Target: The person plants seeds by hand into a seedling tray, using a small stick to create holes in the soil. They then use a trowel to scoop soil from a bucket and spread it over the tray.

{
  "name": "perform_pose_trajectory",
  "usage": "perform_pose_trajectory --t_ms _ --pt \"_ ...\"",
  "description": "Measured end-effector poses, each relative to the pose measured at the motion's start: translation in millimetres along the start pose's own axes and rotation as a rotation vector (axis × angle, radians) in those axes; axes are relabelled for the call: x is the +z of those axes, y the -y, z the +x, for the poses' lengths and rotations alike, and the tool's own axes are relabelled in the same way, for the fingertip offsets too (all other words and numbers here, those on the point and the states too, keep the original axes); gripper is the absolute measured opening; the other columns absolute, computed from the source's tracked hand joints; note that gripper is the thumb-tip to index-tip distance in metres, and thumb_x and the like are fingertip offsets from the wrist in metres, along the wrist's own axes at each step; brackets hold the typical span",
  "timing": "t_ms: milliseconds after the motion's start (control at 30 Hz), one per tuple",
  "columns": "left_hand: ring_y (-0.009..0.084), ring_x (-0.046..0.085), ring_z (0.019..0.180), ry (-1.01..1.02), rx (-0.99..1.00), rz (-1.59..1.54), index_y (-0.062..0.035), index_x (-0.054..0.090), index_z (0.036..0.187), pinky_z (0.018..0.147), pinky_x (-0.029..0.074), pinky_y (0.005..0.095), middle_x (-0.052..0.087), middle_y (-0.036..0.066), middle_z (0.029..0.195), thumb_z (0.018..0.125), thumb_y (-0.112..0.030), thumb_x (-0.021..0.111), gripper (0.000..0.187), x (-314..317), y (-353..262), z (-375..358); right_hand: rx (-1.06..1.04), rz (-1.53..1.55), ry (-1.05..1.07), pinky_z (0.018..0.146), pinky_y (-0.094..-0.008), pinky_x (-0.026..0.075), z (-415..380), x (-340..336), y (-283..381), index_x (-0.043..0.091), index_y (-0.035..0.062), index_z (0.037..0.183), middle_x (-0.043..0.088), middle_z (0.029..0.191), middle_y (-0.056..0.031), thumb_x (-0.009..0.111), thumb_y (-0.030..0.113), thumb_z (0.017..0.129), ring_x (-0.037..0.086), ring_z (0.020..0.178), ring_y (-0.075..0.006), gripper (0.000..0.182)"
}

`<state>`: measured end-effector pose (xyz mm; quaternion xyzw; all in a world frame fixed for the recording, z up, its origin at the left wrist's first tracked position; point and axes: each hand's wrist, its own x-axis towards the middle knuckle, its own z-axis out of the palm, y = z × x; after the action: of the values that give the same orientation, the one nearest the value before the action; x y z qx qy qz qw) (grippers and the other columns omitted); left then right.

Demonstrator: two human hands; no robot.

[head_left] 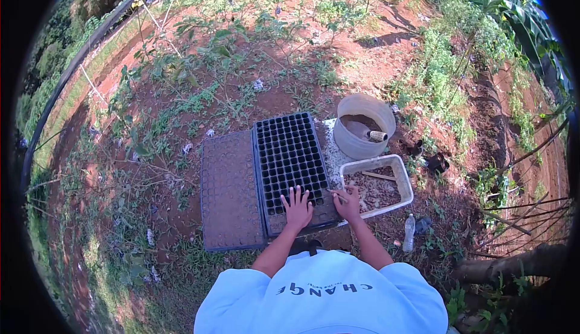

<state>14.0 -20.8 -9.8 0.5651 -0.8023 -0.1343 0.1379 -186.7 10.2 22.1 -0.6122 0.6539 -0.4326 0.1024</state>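
Note:
A black seedling tray [290, 152] lies in front of me, most of its cells dark and hollow, with brown soil over its nearest rows. My left hand [298, 209] rests on the near part of this tray, fingers spread and holding nothing. At the tray's right near edge is my right hand [347, 204], its thumb and index finger close together; whatever may be between them is too small to make out. Left of the black tray, touching it, lies a second tray [232, 189] covered with brown soil. Beside my right hand sits a white rectangular tub [406, 192] with brown material and a flat stick.
A round translucent bucket [362, 143] with soil and a scoop [377, 136] stands behind the tub. A clear bottle [409, 233] is at the right, near a dark object [437, 163]. Plants surround the work spot, and a thick log [513, 265] lies at the lower right.

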Motion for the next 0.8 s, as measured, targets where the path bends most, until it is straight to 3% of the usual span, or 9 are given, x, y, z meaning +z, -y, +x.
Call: perform_pose_trajectory --t_ms 167,433,500,667,733,800 --pt "0.0343 0.009 0.149 0.031 -0.049 0.017 -0.0133 0.043 0.142 0.113 -0.003 0.0679 0.022 0.015 0.158 0.096 -0.041 0.045 0.054 5 -2 1 0.018 0.039 0.019 0.095 -0.0385 0.044 1 -6 9 0.076 0.0151 0.095 0.068 0.097 -0.0065 0.072 0.013 0.081 0.051 0.111 -0.0288 0.015" --pt "0.0334 0.013 0.148 -0.048 -0.036 0.04 -0.014 0.042 0.142 0.115 -0.001 0.065 0.026 0.013 0.157 0.095 -0.039 0.045 0.053 3 -5 0 -0.033 -0.002 0.076 0.097 -0.0378 0.043 3 -6 5 0.076 0.0144 0.097 0.07 0.1 -0.0039 0.072 0.01 0.078 0.05 0.113 -0.0278 0.02" --pt "0.0326 0.013 0.149 -0.04 -0.05 0.061 -0.0147 0.041 0.142 0.115 -0.002 0.0642 0.026 0.012 0.157 0.095 -0.038 0.044 0.052 2 -6 -1 -0.005 0.025 -0.004 0.098 -0.0377 0.043 3 -6 13 0.076 0.0146 0.096 0.072 0.088 -0.0041 0.071 0.011 0.076 0.052 0.112 -0.0281 0.02" --pt "0.0327 0.017 0.148 -0.098 -0.037 0.031 -0.0134 0.045 0.137 0.115 0.001 0.0641 0.032 0.013 0.153 0.091 -0.034 0.05 0.051 1 -8 -1 0.029 0.034 -0.013 0.098 -0.0385 0.042 0 -3 4 0.076 0.0144 0.096 0.071 0.089 -0.007 0.072 0.011 0.076 0.052 0.113 -0.0281 0.021" --pt "0.032 0.017 0.148 -0.09 -0.046 0.023 -0.0139 0.045 0.137 0.116 0.001 0.0633 0.032 0.012 0.153 0.091 -0.034 0.05 0.051 -1 -8 0 -0.031 0.024 -0.024 0.085 -0.034 0.045 1 -5 3 0.076 0.0134 0.096 0.063 0.101 -0.008 0.074 0.009 0.077 0.052 0.11 -0.0252 0.02" --pt "0.0312 0.017 0.148 -0.085 -0.054 0.022 -0.0144 0.045 0.137 0.116 0.001 0.0625 0.032 0.012 0.153 0.09 -0.033 0.05 0.051 -4 -10 0 0.008 0.074 -0.029 0.084 -0.0339 0.045 -1 -5 6 0.076 0.0133 0.096 0.061 0.102 -0.0089 0.074 0.009 0.077 0.052 0.11 -0.0252 0.019"
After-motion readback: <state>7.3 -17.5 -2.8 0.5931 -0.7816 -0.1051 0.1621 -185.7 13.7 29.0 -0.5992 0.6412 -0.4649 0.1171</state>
